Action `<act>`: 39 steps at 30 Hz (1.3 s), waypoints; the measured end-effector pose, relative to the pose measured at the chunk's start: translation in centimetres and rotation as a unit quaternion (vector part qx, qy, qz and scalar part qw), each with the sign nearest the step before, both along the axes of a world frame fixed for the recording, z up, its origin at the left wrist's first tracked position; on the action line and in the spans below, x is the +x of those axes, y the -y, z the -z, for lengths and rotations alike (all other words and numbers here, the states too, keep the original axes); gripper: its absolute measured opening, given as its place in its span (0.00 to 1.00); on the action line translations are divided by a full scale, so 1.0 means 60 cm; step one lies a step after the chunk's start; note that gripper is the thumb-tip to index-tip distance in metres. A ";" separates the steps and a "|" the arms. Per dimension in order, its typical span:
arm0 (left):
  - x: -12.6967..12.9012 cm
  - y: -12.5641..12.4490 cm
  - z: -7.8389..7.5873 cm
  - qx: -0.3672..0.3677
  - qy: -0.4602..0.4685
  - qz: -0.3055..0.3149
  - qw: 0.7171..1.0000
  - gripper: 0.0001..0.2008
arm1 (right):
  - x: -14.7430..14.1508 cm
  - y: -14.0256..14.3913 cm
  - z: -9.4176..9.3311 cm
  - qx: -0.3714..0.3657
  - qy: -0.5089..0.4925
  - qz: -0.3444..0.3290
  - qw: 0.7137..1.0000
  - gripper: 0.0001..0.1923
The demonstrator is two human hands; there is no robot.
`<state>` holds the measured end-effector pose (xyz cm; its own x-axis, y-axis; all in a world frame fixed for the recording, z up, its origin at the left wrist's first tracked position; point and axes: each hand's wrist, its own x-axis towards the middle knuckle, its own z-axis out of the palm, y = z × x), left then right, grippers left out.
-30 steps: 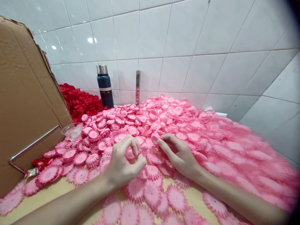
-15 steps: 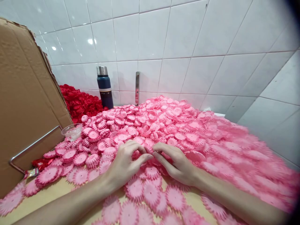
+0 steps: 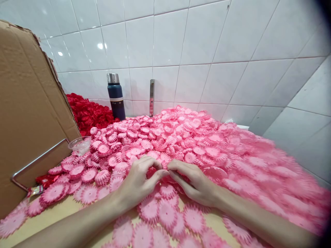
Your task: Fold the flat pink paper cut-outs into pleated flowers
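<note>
My left hand (image 3: 144, 177) and my right hand (image 3: 192, 179) meet at the fingertips above a heap of pink scalloped fabric petals (image 3: 181, 131). Thumb and index finger are pinched together on each hand. Whatever sits between the fingertips is too small or too hidden to make out against the pink behind it. Loose flat pink petals (image 3: 167, 213) with small centre holes lie below and between my forearms. Farther up the heap, many petals are curled into cups.
A cardboard box (image 3: 28, 96) with a metal wire stand (image 3: 38, 160) in front closes off the left. A clear plastic cup (image 3: 80, 144), red petals (image 3: 89, 115), a dark blue bottle (image 3: 116, 98) and a metal strip (image 3: 151, 98) stand farther back, before a tiled wall (image 3: 196, 41).
The right fingertips have shifted very slightly to the left and closed more tightly against the left ones. The left hand stays almost where it was.
</note>
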<state>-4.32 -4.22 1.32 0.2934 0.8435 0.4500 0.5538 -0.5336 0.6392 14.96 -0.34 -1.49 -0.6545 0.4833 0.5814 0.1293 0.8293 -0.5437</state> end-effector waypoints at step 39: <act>0.004 0.001 -0.008 -0.031 0.031 0.014 0.999 0.07 | 0.002 0.002 -0.004 -0.029 0.007 0.025 0.999 0.07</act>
<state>-4.09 -4.31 1.77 0.2906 0.8618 0.4158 0.4971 -0.5073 0.7040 15.07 -0.46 -1.26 -0.6362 0.5488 0.5422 0.1786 0.7885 -0.5885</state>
